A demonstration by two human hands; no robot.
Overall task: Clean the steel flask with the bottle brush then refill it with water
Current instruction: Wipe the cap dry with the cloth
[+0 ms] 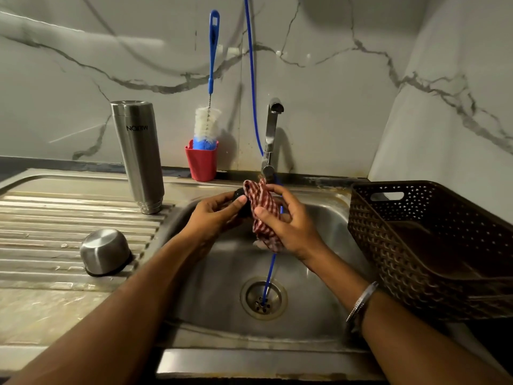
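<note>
Both hands are working over the steel sink basin (319,245): left hand (213,215) pinching a small black stopper-like part (241,196), right hand (288,226) gripping a red-checked cloth (262,215) against it. Tall brushed-steel flask (138,154) is standing upside down on the ribbed drainboard (41,218), its steel cap (105,251) lying nearby. Blue-handled white bottle brush (208,123) is sitting in a red cup (201,162). Flask probably rigid, light while empty, slippery if wet; best gripped mid-body.

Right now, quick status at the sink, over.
Left hand grips small black part; right hand wipes it with checked cloth. Steel flask inverted on drainboard. Bottle brush in red cup. Nothing blocking.
</note>
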